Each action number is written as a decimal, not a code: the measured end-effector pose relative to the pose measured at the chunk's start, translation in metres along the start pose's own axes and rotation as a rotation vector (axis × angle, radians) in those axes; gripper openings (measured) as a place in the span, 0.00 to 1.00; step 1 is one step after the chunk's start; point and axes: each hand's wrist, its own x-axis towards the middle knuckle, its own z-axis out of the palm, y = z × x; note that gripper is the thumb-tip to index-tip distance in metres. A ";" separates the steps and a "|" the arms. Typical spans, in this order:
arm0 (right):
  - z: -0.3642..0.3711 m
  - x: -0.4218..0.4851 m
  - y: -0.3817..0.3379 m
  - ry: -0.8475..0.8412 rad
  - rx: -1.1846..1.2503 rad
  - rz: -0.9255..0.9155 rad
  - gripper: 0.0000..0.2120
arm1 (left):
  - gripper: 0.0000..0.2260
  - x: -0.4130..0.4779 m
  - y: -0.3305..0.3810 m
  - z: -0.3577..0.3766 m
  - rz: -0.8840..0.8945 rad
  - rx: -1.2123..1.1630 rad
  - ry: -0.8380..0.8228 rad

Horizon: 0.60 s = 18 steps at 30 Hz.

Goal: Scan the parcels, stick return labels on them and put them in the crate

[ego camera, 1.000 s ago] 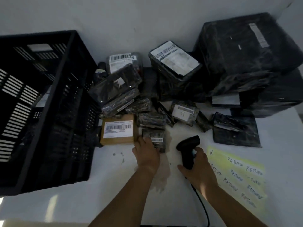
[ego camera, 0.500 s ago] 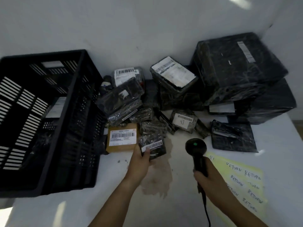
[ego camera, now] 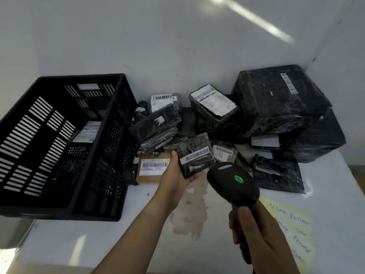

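Step in hand (judged): scanning one small parcel.

- Left hand (ego camera: 173,176): thumb lies along the left edge of the small black-wrapped parcel (ego camera: 194,155) and the fingers (ego camera: 190,179) curl up from underneath. It is a cradling grip with the palm under the parcel.
- Right hand (ego camera: 254,230): fingers (ego camera: 234,228) wrap fully round the handle of the scanner (ego camera: 233,184). The green lamp (ego camera: 238,178) on its head is lit.
- Parcel position: held up off the desk (ego camera: 98,234), in front of the heap, with its barcode strip (ego camera: 197,155) facing up and slanted. The scanner head is near it, lower right, not touching.

Notes for doing it well:
- Keep the thumb where it is, off the strip.
- The wrap looks glossy and creased. Tilt the parcel slightly so the strip lies flat and out of glare.
- Aim the scanner nose squarely at the strip. I cannot tell from here where the beam lands.
- Risk: other barcodes are close by, on the brown box (ego camera: 153,169) just left and on the packet marked "B" (ego camera: 224,152) just right. A stray read seems likely unless the held parcel fills the aim.

Not yet done: a label from the yellow RETURN sheet (ego camera: 292,224) by the right wrist, then into the crate (ego camera: 110,165) on the left, which already holds one labelled item.
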 end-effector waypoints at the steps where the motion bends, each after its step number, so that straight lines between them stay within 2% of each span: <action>1: -0.001 -0.003 0.000 0.009 -0.018 -0.002 0.30 | 0.25 -0.003 -0.001 0.001 -0.007 -0.004 -0.016; 10: 0.003 -0.017 0.004 -0.014 -0.045 0.003 0.24 | 0.22 -0.023 -0.005 0.008 0.019 0.030 -0.090; 18: 0.002 -0.022 0.005 0.006 -0.023 -0.048 0.21 | 0.25 -0.027 -0.007 0.005 0.015 0.041 -0.087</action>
